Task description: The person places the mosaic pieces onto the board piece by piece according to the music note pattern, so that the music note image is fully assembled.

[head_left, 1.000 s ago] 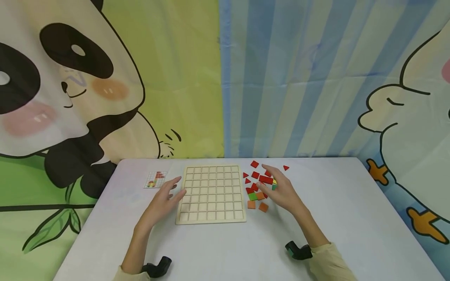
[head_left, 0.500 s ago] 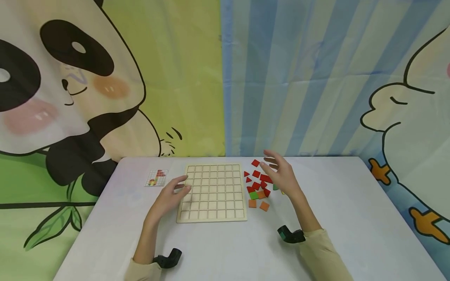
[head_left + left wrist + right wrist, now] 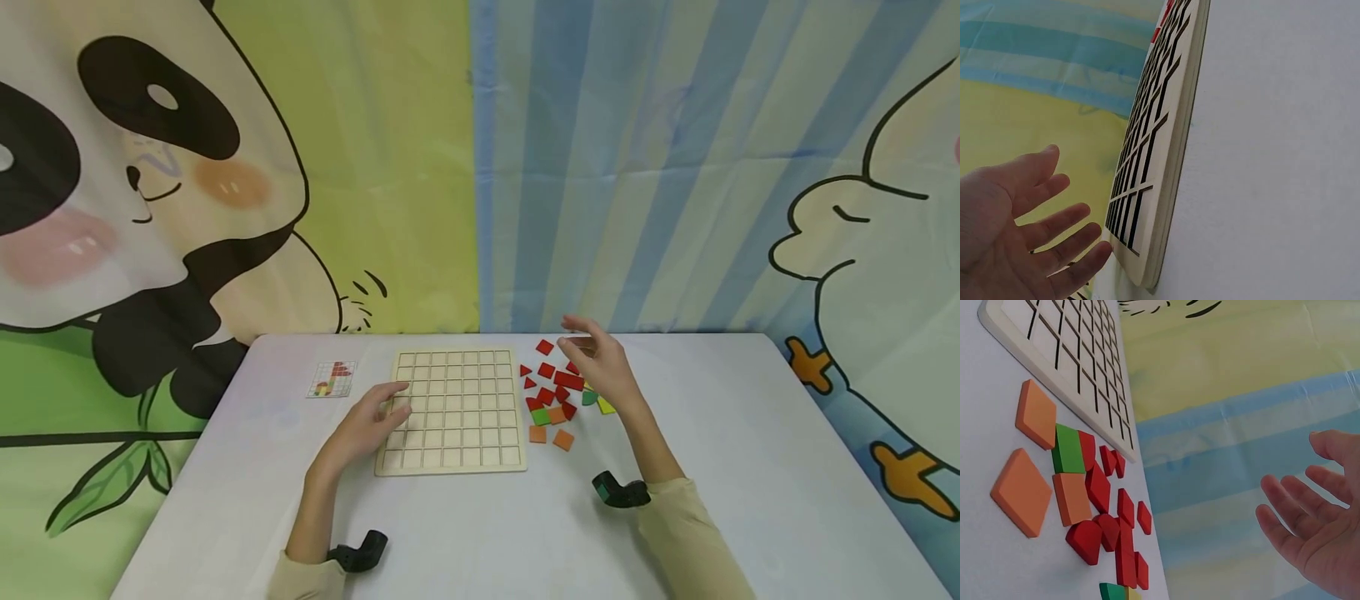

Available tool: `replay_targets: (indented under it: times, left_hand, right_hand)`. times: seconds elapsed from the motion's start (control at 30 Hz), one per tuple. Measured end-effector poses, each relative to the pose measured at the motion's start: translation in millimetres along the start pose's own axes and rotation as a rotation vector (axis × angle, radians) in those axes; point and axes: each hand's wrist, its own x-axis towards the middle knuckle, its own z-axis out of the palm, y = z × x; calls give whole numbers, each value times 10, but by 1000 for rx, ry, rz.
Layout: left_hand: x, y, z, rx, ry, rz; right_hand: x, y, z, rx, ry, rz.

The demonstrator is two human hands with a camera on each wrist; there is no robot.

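A pale wooden grid board (image 3: 453, 412) lies flat in the middle of the white table. Over its left edge hovers my left hand (image 3: 366, 425), fingers spread and holding nothing; the left wrist view shows the hand (image 3: 1035, 231) apart from the board (image 3: 1166, 156). My right hand (image 3: 606, 367) hangs above the pile of coloured pieces, its fingers loosely bent with nothing between them. Among those pieces are a red rectangle (image 3: 568, 381), a green square (image 3: 541, 417) and an orange square (image 3: 563, 440). In the right wrist view the hand (image 3: 1316, 519) stands clear of the red pieces (image 3: 1099, 487).
A small printed card (image 3: 332, 379) with a coloured block pattern on a grid lies left of the board. Yellow (image 3: 606, 406) and dark green pieces (image 3: 589, 398) sit at the pile's right side. Cartoon-printed curtains (image 3: 600, 167) hang behind the table (image 3: 750, 467).
The right hand has lifted up and back from the pieces, uncovering a yellow and a dark green one. The left hand has shifted slightly right, over the board's edge.
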Motion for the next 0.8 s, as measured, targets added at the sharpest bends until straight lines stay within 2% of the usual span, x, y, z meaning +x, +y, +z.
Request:
replay_targets:
  times: [0.3,0.5,0.8]
  left_hand:
    - [-18,-32,3,53,26,-40]
    - [-8,-11,71,71,31,-77]
    - [-11,12,116,183,38,-84]
  right_hand:
    - [71,38,-68,3,-16,1]
    - [114,118,-124,-30,-31,9]
    - [234,243,-168,-91,-86,42]
